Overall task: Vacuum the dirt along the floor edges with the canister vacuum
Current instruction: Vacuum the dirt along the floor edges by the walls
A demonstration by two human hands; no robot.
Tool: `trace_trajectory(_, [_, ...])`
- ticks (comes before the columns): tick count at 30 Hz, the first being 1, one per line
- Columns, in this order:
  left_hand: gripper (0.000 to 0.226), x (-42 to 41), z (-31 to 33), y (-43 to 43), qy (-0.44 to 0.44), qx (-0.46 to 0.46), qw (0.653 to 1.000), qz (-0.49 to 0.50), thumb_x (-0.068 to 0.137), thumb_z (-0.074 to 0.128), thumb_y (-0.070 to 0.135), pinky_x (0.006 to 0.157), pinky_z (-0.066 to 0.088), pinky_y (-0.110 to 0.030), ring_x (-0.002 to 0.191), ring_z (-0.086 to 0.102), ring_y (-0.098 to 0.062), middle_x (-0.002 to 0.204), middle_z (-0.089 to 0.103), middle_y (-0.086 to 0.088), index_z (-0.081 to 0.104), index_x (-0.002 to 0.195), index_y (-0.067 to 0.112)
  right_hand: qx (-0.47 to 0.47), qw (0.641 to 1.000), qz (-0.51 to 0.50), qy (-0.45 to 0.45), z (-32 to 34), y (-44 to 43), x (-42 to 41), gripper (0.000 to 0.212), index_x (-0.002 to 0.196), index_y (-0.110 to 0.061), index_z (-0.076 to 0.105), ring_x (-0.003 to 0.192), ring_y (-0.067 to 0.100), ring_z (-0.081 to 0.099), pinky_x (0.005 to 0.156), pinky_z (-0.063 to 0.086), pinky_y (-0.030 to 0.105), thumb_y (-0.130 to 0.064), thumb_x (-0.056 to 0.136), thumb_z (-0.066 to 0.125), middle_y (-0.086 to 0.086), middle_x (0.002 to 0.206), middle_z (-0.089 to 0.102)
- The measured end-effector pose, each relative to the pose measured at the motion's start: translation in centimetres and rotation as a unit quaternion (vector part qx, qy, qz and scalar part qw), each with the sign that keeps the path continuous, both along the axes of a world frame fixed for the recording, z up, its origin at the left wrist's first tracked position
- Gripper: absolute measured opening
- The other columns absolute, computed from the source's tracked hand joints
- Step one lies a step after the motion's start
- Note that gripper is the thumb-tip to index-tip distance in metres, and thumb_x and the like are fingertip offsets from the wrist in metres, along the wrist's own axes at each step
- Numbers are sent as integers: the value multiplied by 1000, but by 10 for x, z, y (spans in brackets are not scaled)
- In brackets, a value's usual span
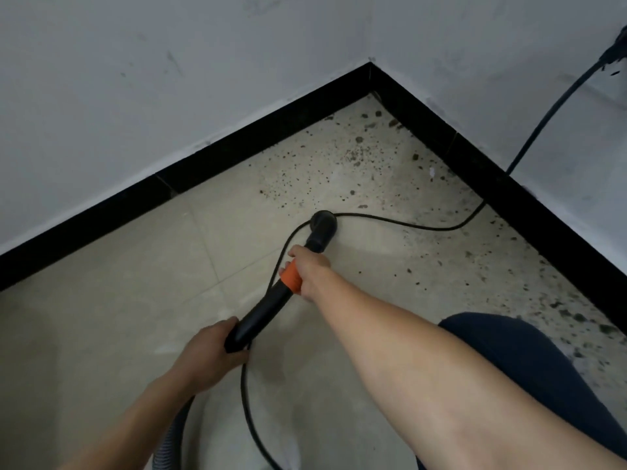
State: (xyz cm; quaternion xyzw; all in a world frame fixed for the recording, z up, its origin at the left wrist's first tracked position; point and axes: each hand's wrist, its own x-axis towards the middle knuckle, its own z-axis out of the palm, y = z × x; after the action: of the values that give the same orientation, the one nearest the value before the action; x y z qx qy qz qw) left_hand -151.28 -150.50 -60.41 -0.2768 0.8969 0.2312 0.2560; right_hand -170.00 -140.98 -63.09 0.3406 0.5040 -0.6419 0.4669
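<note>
A black vacuum wand [261,317] with an orange collar [291,278] points toward the room corner. Its round black nozzle [324,223] rests on the beige tile floor [118,300]. My right hand [310,271] grips the wand at the orange collar, just behind the nozzle. My left hand [212,351] holds the wand's lower end, where the grey ribbed hose [171,439] joins. Dark specks of dirt [359,154] lie scattered in the corner beyond the nozzle and along the right skirting [576,320]. The canister itself is out of view.
A black power cord [407,225] runs from a wall plug [614,52] at upper right, across the floor by the nozzle, and loops back under the wand. Black skirting board [237,154] lines both grey walls. My knee in dark blue trousers [515,354] is at lower right.
</note>
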Motion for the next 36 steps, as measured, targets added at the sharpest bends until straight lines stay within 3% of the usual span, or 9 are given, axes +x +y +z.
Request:
trace_trajectory(7, [23, 8, 27, -16, 29, -21, 999, 23, 77, 73, 26, 67, 42, -29, 74, 55, -14, 82, 58, 2, 54, 89, 21, -36, 999, -4, 34, 32, -7, 14, 15, 91, -9, 54, 46, 17, 60, 50, 52, 24, -16, 86, 67, 7, 69, 61])
trace_trajectory(10, [23, -22, 30, -19, 107, -14, 994, 8, 76, 75, 27, 59, 39, -24, 70, 54, -13, 77, 58, 5, 56, 87, 23, -27, 996, -61, 58, 42, -2, -19, 11, 88, -7, 54, 50, 18, 58, 56, 56, 29, -12, 88, 64, 9, 69, 59])
trace_trajectory(13, [23, -51, 19, -22, 162, 10, 987, 14, 77, 75, 27, 62, 43, -28, 72, 55, -12, 82, 60, 4, 59, 93, 22, 15, 993, -97, 58, 35, 0, -46, 7, 92, -7, 57, 59, 18, 59, 53, 56, 28, -11, 90, 63, 8, 75, 59])
trace_trajectory(16, [24, -50, -1, -29, 154, 48, 987, 13, 79, 74, 26, 68, 46, -30, 78, 57, -15, 88, 61, 0, 61, 99, 20, 51, 992, -108, 39, 18, -1, -42, 7, 93, -7, 60, 61, 18, 59, 58, 58, 27, -13, 91, 63, 6, 74, 59])
trace_trajectory(20, [23, -25, -20, -44, 146, 67, 987, 22, 78, 75, 29, 63, 42, -23, 77, 56, -13, 85, 60, 6, 60, 95, 25, 48, 996, -70, 31, 5, -16, -22, 9, 91, -5, 59, 66, 20, 61, 58, 58, 28, -13, 90, 64, 7, 74, 59])
trace_trajectory(26, [24, 21, -23, -61, 145, 13, 986, 83, 74, 76, 29, 65, 48, -32, 72, 56, -12, 78, 58, 9, 55, 85, 30, 15, 999, -24, 39, 6, -58, 8, 9, 83, -5, 55, 57, 20, 56, 52, 56, 27, -8, 88, 62, 9, 68, 56])
trace_trajectory(29, [23, 46, -23, -63, 106, -18, 988, 113, 69, 76, 26, 62, 49, -32, 68, 58, -15, 73, 58, 8, 56, 80, 29, -2, 1000, 6, 23, 2, -66, 37, 8, 90, -4, 57, 53, 18, 56, 51, 58, 28, -8, 87, 63, 9, 67, 57])
trace_trajectory(33, [25, 55, -28, -70, 113, -36, 982, 150, 68, 77, 23, 53, 40, -27, 61, 56, -13, 66, 57, 7, 54, 73, 30, -34, 997, 41, 52, 2, -90, 45, 13, 96, -5, 56, 51, 18, 58, 50, 56, 26, -9, 87, 65, 8, 66, 58])
trace_trajectory(36, [28, 52, -35, -76, 120, -33, 978, 165, 68, 77, 20, 54, 41, -28, 61, 56, -15, 64, 57, 7, 51, 69, 31, -38, 996, 55, 62, 1, -108, 42, 16, 99, -4, 55, 49, 17, 57, 52, 57, 27, -8, 86, 65, 9, 66, 58])
